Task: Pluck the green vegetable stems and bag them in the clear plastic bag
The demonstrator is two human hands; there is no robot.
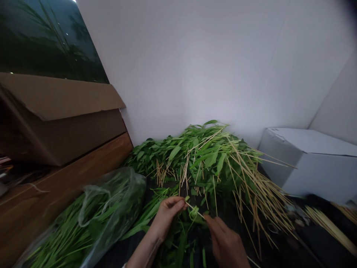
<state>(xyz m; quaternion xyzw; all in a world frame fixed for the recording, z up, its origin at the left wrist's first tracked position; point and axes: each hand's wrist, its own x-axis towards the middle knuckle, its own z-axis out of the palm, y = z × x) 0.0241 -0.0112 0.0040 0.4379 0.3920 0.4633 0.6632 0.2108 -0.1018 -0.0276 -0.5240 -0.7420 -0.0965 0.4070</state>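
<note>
Between my hands runs a thin pale stick (200, 215) with a curled strip of green leaf (193, 212) wound about its middle. My left hand (166, 216) pinches the stick's upper left end between thumb and fingers, a bit of green showing at the fingertips. At the lower right end, my right hand (225, 238) is closed on the same stick, back of the hand toward me. Just beyond both hands rises a large heap of leaves on sticks (206, 152). Loose green leaves (178, 242) lie under my hands on the dark surface.
On the left lies a clear plastic bag (119, 190) full of long green leaves. Behind it, a cardboard box (69, 123) rests on a wooden surface (117, 149). A white box (315, 160) stands right, with bare pale sticks (326, 223) in front. A white wall (189, 67) closes the back.
</note>
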